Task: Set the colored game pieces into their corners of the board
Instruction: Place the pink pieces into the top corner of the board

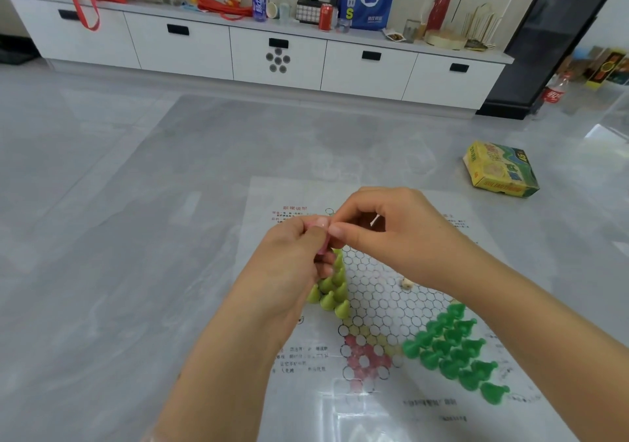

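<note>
A paper game board (377, 292) with printed circles lies on the grey floor. Several light green pieces (332, 288) stand in its left corner, partly hidden by my left hand. Several dark green pieces (452, 349) fill its right corner. The near corner (366, 356) is printed pink and holds no pieces. My left hand (292, 264) is closed around pink pieces (321, 241) above the board's left side. My right hand (384, 234) pinches at the top of those pink pieces with thumb and forefinger. A small cream piece (407, 283) lies on the board under my right wrist.
A yellow-green game box (500, 169) lies on the floor to the far right. A low white cabinet (272, 57) runs along the back wall, cluttered with bags, bottles and a can. A plastic bottle (554, 93) stands at the right by a dark pillar.
</note>
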Tool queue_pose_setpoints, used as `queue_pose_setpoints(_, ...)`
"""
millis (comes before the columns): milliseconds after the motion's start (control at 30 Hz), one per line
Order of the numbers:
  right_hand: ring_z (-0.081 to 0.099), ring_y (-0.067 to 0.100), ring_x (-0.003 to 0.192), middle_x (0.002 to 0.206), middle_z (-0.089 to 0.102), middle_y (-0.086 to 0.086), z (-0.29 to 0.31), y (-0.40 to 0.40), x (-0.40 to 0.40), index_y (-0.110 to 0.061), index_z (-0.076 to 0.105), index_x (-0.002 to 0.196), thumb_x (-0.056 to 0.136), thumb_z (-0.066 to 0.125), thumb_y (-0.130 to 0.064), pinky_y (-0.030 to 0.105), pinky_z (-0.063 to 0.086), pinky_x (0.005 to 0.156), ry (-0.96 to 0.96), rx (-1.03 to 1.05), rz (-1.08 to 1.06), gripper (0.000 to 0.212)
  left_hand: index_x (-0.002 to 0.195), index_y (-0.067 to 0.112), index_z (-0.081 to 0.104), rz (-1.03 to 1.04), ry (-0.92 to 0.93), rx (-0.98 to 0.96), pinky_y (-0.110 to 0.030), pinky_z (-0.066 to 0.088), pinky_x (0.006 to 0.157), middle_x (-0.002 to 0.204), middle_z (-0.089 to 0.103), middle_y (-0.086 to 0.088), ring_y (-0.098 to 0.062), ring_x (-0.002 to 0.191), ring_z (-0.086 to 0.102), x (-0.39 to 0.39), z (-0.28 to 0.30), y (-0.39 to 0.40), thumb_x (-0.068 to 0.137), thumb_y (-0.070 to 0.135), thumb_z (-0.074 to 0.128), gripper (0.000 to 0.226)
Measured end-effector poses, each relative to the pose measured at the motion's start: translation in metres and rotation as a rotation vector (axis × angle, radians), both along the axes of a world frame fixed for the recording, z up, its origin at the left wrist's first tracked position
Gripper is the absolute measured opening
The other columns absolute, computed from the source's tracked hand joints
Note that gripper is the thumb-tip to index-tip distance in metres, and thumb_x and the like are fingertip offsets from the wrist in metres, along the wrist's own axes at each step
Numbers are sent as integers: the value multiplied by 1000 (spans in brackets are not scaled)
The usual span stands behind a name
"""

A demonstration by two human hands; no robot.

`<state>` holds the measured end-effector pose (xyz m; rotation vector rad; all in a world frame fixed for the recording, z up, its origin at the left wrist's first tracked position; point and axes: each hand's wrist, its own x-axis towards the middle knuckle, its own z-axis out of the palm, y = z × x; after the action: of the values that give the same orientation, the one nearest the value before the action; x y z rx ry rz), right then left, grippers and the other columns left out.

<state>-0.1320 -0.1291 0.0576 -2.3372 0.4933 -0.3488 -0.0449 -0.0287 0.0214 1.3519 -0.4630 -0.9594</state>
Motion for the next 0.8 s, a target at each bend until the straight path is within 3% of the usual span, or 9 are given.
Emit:
queue_pose_setpoints(67,55,1,60,69,64,-9,2,0,-1,-21,67,74,81,65,-23,12,44,54,31,77,21,7,89,10,61,-4,-18,13,-26,47,65,74,57,-3,-11,65,51,-1,-2,-1,96,15,41,21)
queue_pose_setpoints(167,49,-5,55,66,61,-7,7,-5,-5,-18,66,75,80,65,-19,7,39,52,65,145,27,5,95,11,61,7,-26,20,-34,52,78,86,67,-6,-17,77,61,-2,-2,-1,97,19,40,23)
queue_pose_setpoints(333,55,10,61,73,62,-2,10,-51,-16,-19,65,79,82,63,-20,25,49,61,55,155,-213,3,85,19,66,128,-26,49,-26,44,64,79,61,2,-14,67,54,0,-2,-1,95,17,45,23)
queue_pose_setpoints(467,52,6,64,69,58,-8,-3,-79,-18,-19,65,78,82,62,-14,16,41,59,234,-90,-293,7,78,26,72,216,-56,64,-22,32,55,71,49,7,-11,60,37,5,-4,0,90,17,54,22)
queue_pose_setpoints(567,56,1,48,64,59,-9,-16,-83,-14,-17,65,82,84,61,-14,12,40,44,394,-130,-287,5,78,25,73,226,-25,35,-19,32,48,73,50,7,-9,57,35,5,-1,1,88,21,57,20)
queue_pose_setpoints(700,66,13,52,73,69,1,-25,-81,-11,-14,63,84,87,57,-12,30,56,45,444,-38,-310,7,71,22,74,185,49,-24,-15,31,39,68,48,6,-6,48,34,4,2,2,86,28,58,23)
queue_pose_setpoints(800,66,19,56,73,69,-1,-28,-80,-10,-15,63,80,87,57,-11,36,58,51,459,-47,-318,10,55,23,70,176,52,-32,-15,31,39,86,56,0,-6,48,35,3,3,1,88,32,55,37)
